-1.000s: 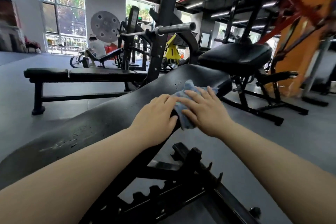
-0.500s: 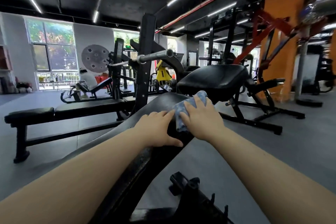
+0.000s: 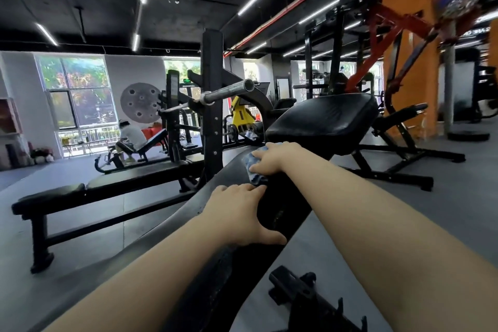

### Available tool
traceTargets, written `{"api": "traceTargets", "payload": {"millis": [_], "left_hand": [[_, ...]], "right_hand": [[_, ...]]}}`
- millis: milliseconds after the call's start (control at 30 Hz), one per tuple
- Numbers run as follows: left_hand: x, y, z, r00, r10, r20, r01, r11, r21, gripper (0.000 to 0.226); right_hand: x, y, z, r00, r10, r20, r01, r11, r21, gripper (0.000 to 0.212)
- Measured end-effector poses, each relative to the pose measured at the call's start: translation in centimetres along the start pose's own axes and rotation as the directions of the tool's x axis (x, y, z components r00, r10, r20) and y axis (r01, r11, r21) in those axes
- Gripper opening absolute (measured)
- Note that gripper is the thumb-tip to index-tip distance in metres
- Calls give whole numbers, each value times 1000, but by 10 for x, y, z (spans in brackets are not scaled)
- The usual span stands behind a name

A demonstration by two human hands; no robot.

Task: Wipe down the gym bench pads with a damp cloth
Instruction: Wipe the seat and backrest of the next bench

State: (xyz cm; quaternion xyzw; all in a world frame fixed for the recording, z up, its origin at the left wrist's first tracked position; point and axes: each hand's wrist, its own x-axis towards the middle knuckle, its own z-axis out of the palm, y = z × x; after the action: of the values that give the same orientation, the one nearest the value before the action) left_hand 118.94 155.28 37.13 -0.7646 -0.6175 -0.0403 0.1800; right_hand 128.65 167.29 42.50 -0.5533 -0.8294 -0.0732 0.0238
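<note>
A long black bench pad [image 3: 188, 213] runs away from me up the middle of the view. My right hand [image 3: 272, 158] presses a blue cloth [image 3: 253, 170] flat onto the pad's far end, fingers spread over it. My left hand [image 3: 239, 213] lies nearer on the pad, palm down, thumb hooked over the pad's right edge. A separate black seat pad [image 3: 320, 121] stands just beyond the cloth.
A flat bench [image 3: 94, 191] stands to the left. A black rack upright [image 3: 211, 105] with a steel barbell [image 3: 226, 93] rises behind the pad. The bench's toothed adjuster frame [image 3: 310, 299] sits below right. A person sits on a machine [image 3: 132, 137] far left. An orange pillar [image 3: 409, 35] stands right.
My right hand has slid the cloth further along the pad toward its far end. My left hand stayed behind on the pad, and the view has tilted upward.
</note>
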Motion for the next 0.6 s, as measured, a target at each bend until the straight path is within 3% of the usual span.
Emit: {"api": "traceTargets", "payload": {"millis": [200, 367, 500, 600], "left_hand": [[2, -1, -3, 1000, -5, 21, 6, 999, -46, 107], [4, -2, -5, 998, -19, 66, 24, 997, -72, 106], [3, 2, -8, 993, -40, 108, 50, 995, -86, 104], [1, 3, -8, 994, -66, 90, 76, 991, -110, 104]], "right_hand": [[3, -4, -7, 996, 17, 92, -22, 998, 52, 65], [-36, 18, -16, 996, -35, 86, 18, 981, 192, 59], [-70, 36, 8, 992, 78, -95, -39, 933, 357, 58], [-95, 23, 45, 929, 216, -301, -21, 842, 538, 56]]}}
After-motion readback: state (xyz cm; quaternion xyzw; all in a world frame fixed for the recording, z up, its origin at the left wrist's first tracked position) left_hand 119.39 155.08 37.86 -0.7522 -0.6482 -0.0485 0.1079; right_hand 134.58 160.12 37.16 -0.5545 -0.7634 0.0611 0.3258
